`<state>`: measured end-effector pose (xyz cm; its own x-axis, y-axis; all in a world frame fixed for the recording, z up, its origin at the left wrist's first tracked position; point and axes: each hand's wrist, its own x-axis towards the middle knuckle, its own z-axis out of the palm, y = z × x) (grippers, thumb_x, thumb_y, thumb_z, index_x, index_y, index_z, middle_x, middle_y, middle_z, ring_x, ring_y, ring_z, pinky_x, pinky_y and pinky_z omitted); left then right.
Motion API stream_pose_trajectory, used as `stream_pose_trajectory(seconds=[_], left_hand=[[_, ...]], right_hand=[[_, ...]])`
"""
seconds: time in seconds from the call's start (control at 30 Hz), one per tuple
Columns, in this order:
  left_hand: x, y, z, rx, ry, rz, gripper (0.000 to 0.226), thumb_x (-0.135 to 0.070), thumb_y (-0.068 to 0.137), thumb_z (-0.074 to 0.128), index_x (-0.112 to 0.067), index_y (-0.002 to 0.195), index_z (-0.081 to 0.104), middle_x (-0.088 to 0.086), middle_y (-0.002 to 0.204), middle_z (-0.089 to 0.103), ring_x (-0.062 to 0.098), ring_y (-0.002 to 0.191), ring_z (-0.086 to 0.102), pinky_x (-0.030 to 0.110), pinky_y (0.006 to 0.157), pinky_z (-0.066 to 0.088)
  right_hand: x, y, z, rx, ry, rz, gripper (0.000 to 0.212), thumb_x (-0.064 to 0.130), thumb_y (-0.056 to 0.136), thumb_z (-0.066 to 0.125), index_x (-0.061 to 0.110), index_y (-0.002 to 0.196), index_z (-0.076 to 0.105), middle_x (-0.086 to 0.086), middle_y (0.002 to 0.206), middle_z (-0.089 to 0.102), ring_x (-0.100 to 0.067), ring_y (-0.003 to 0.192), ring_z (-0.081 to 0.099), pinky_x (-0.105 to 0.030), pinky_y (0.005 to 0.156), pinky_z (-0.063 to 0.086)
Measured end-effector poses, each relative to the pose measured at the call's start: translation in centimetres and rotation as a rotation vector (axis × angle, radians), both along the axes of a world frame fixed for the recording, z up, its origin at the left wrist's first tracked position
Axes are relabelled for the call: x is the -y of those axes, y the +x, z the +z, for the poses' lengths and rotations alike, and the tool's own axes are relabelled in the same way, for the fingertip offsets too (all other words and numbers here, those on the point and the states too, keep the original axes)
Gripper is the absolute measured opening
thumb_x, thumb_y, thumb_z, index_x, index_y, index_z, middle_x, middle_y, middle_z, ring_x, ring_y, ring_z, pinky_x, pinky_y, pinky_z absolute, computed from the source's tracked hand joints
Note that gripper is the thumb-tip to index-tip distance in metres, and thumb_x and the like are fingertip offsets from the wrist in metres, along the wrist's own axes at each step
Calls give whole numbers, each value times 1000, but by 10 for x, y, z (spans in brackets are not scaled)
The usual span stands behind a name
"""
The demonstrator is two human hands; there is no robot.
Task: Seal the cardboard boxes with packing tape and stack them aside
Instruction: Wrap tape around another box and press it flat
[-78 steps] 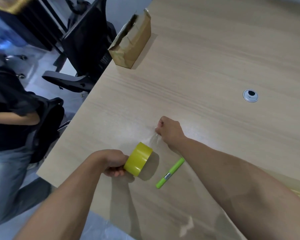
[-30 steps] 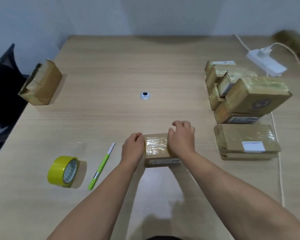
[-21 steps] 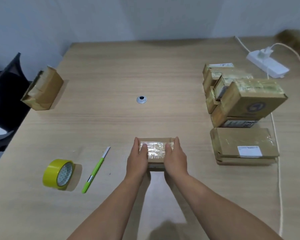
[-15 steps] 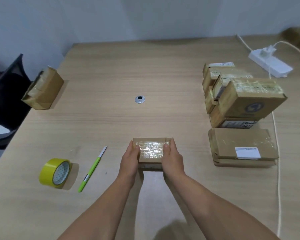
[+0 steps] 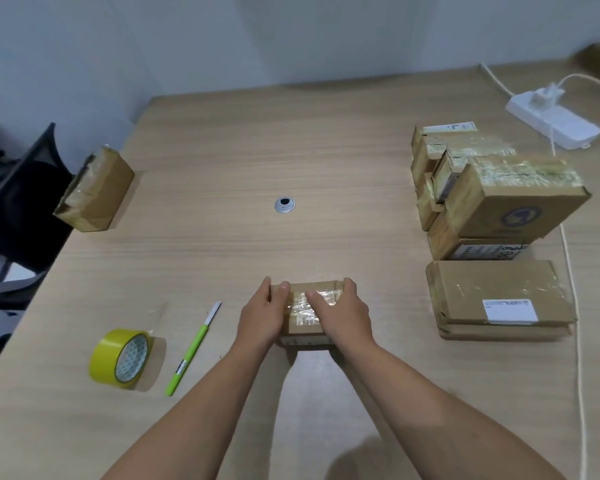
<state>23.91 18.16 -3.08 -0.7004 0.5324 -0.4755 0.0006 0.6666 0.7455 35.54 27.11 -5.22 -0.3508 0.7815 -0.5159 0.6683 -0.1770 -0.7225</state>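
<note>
A small cardboard box (image 5: pixel 305 329) lies on the wooden table in front of me, with a strip of clear tape across its top. My left hand (image 5: pixel 260 318) lies along its left side with the thumb on the taped top. My right hand (image 5: pixel 342 313) rests flat over the right part of the top, fingers straight on the tape. A yellow tape roll (image 5: pixel 122 358) stands on edge to the left, apart from both hands. A green cutter (image 5: pixel 191 351) lies between the roll and the box.
A taped box (image 5: pixel 96 194) stands near the table's left edge, next to a dark chair (image 5: pixel 11 202). A stack of taped boxes (image 5: pixel 492 199) and a flat box (image 5: pixel 499 299) sit on the right. A white power strip (image 5: pixel 553 123) and cable (image 5: pixel 574 306) run along the right.
I held the roll and pulled tape 2.6 s ago; the roll now stands alone. Over the last second both hands stayed on the small box, and the right hand slid onto its taped top.
</note>
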Motion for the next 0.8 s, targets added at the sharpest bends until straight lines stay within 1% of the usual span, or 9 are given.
stream_pose_trajectory(seconds=[0.1, 0.27, 0.4, 0.47, 0.53, 0.63, 0.7, 0.77, 0.8], left_hand=[[-13, 14, -1, -57, 10, -3, 74, -50, 98, 53, -24, 160, 20, -2, 164, 27, 18, 150, 27, 34, 117, 25], [-12, 21, -13, -185, 2, 43, 69, -41, 98, 58, -28, 158, 26, -3, 159, 37, 18, 145, 36, 27, 108, 31], [-9, 18, -14, -128, 66, 87, 57, -34, 102, 52, -33, 155, 32, -2, 154, 45, 17, 139, 45, 28, 108, 35], [-9, 19, -13, -95, 98, 124, 51, -30, 104, 48, -33, 154, 36, -5, 144, 55, 7, 114, 58, 26, 95, 42], [-11, 18, -13, -59, 128, 185, 47, -25, 105, 44, -32, 152, 41, -12, 124, 63, -7, 78, 52, 21, 75, 41], [-16, 14, -10, -7, 107, 281, 47, -21, 103, 41, -33, 149, 46, -5, 125, 65, 0, 59, 50, 15, 56, 39], [-18, 16, -5, -27, 54, 217, 52, -24, 101, 47, -30, 152, 41, -1, 145, 55, -1, 81, 61, 6, 65, 40], [-18, 21, -5, -81, 30, 148, 61, -35, 98, 57, -27, 155, 35, 0, 154, 45, 14, 130, 52, 15, 92, 35], [-19, 22, -6, -93, 26, 149, 64, -39, 96, 61, -27, 154, 36, 0, 154, 46, 18, 138, 44, 21, 97, 33]], right_hand=[[7, -3, -2, 3, 44, -54, 80, 63, 90, 58, 22, 151, 28, -1, 145, 50, -26, 128, 50, -43, 99, 45], [12, 1, -6, -22, 68, -63, 63, 55, 99, 47, 24, 151, 29, -2, 147, 49, -27, 130, 50, -45, 102, 43], [11, 2, -4, -10, 100, -67, 38, 45, 106, 35, 25, 138, 42, -3, 115, 63, -29, 106, 60, -44, 92, 48], [8, 4, -2, -31, 88, -101, 32, 40, 108, 30, 25, 126, 51, 0, 95, 61, -28, 94, 60, -45, 90, 50], [6, 4, -1, -26, 87, -98, 30, 38, 108, 29, 23, 113, 54, 0, 86, 60, -26, 85, 60, -48, 89, 51], [3, 0, 3, 23, 49, -78, 37, 46, 105, 38, 19, 127, 49, -1, 102, 59, -27, 95, 60, -47, 93, 51], [4, -5, 8, 72, 24, -46, 60, 61, 94, 52, 18, 135, 40, -1, 109, 52, -27, 100, 56, -43, 90, 50], [6, -9, 9, 113, 29, -44, 75, 70, 84, 59, 19, 134, 37, -2, 119, 55, -28, 106, 57, -42, 88, 49], [7, -10, 8, 125, 36, -53, 77, 72, 83, 60, 19, 134, 37, -2, 124, 56, -29, 109, 57, -41, 87, 48]])
